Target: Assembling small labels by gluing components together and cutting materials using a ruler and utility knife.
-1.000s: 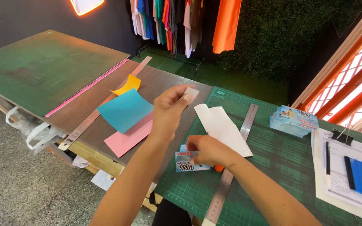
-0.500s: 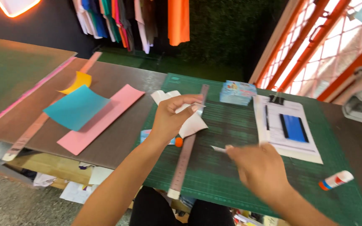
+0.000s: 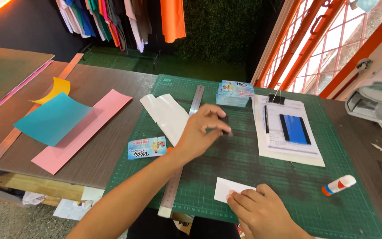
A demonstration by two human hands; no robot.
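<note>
Right hand [image 3: 261,211] presses a white card [image 3: 226,189] onto the green cutting mat [image 3: 244,163].

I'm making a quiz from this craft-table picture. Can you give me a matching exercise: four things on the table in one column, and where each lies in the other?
Things:
1. glue stick
2. teal paper
3. small white card
4. blue squeegee

Places:
A. under the fingers of the right hand
B. on the clipboard's white sheet
C. partly over the pink strip
D. on the green cutting mat, near its right edge

Pairs: 1-D, 2-C, 3-A, 4-B
</note>
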